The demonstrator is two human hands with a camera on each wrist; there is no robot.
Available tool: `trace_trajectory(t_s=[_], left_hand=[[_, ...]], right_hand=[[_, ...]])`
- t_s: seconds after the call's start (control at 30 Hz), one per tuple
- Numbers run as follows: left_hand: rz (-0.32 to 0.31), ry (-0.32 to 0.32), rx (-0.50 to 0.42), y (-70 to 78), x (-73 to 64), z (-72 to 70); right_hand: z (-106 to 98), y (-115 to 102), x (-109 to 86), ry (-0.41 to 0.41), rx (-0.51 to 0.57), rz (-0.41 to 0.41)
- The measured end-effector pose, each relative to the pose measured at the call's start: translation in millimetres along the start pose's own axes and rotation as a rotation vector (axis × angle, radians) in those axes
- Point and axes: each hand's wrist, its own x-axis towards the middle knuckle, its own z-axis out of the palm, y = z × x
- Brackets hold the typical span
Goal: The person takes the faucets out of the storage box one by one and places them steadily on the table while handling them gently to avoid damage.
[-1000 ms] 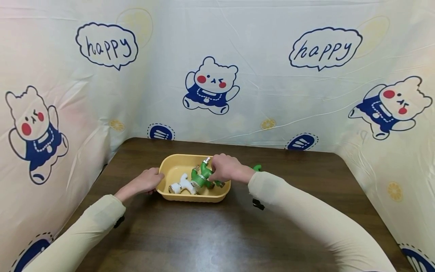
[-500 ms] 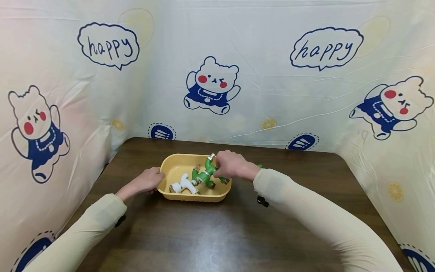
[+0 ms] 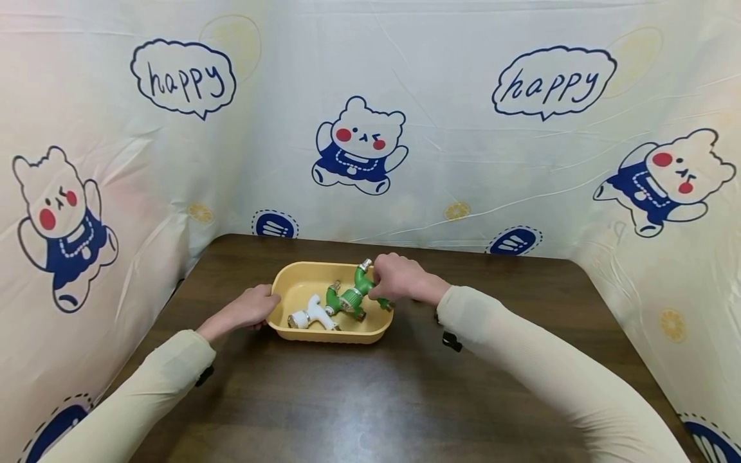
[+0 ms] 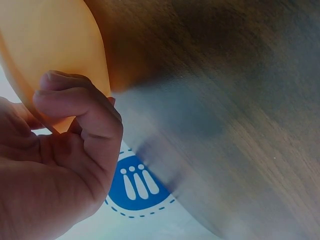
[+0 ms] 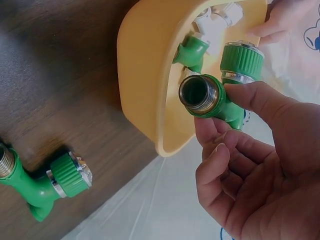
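A yellow plastic basin [image 3: 370,337] stands on the table, and my left hand [image 3: 253,307] grips its left rim, fingers curled over the edge in the left wrist view. Between thumb and fingers, my right hand [image 3: 399,278] pinches a green tap [image 5: 243,62] over the basin's right side. That tap has a ribbed knob and an open threaded end facing the right wrist camera. In the basin lie a white tap [image 3: 315,313] and another green tap [image 5: 192,51], partly covered by the held one in the head view.
One more green tap [image 5: 37,187] lies on the dark wooden table [image 3: 347,399] outside the basin, hidden behind my right hand and wrist in the head view. A printed cloth [image 3: 451,154] encloses the table's back and sides.
My right hand has moved right and slightly up with the green tap. The tap on the table beyond my right wrist has gone out of sight. My left hand stays on the rim.
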Motion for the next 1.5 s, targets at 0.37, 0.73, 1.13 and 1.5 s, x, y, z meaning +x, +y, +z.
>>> trace_trajectory(t_s=[0.37, 0.73, 1.13, 1.5], left_hand=[[-0.014, -0.007, -0.007, -1.4, 2.7, 0.1], [0.002, 0.001, -0.006, -1.7, 2.6, 1.1], [0.007, -0.004, 0.003, -1.2, 2.1, -1.0], [0.011, -0.006, -0.004, -1.5, 2.5, -0.3]], right_hand=[[-4.8, 7.8, -6.1, 0.001, 0.017, 0.033], [-8.6, 17.9, -12.3, 0.002, 0.04, 0.04], [-11.7, 30.0, -20.7, 0.025, 0.068, 0.028], [-11.9, 42.4, -29.4, 0.029, 0.085, 0.022]])
